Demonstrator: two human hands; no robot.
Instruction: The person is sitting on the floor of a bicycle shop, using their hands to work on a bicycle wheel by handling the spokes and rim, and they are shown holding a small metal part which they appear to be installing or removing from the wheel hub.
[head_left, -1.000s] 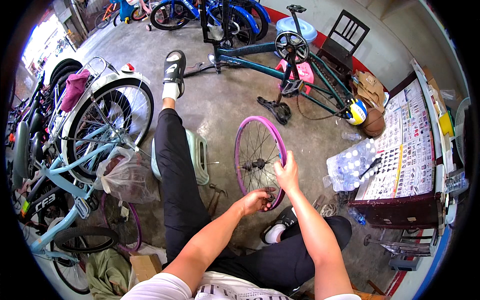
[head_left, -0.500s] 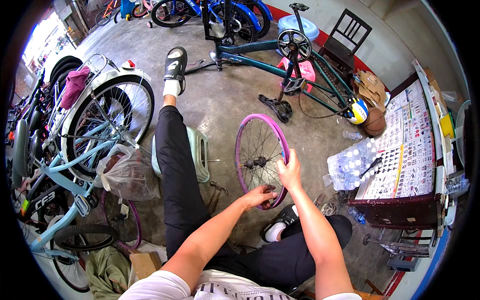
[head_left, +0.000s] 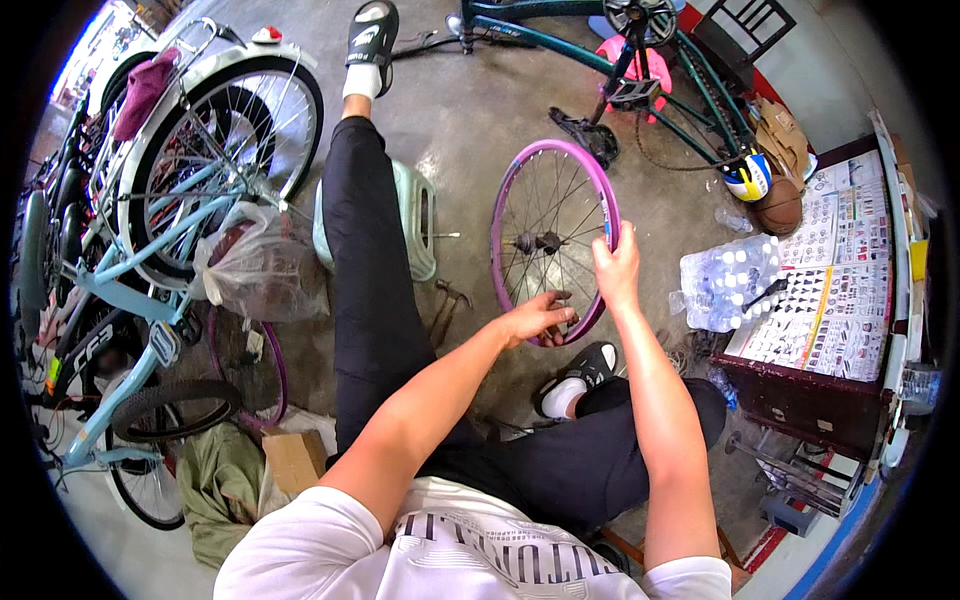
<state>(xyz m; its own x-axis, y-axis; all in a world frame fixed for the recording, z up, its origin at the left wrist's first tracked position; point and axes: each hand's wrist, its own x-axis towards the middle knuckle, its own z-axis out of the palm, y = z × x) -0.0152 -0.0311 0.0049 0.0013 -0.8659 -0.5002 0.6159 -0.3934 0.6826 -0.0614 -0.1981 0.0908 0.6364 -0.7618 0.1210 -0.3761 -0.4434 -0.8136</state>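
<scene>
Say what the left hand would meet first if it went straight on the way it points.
Likely the right side of the purple wheel rim, below the right hand; the left hand overlaps it in view, so depth is unclear.

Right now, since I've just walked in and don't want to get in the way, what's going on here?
A person is handling a pink spoked wheel with no tyre on it. The right hand grips its right side, while the left hand is at its lower edge, fingers curled. A hammer lies on the floor nearby.
</scene>
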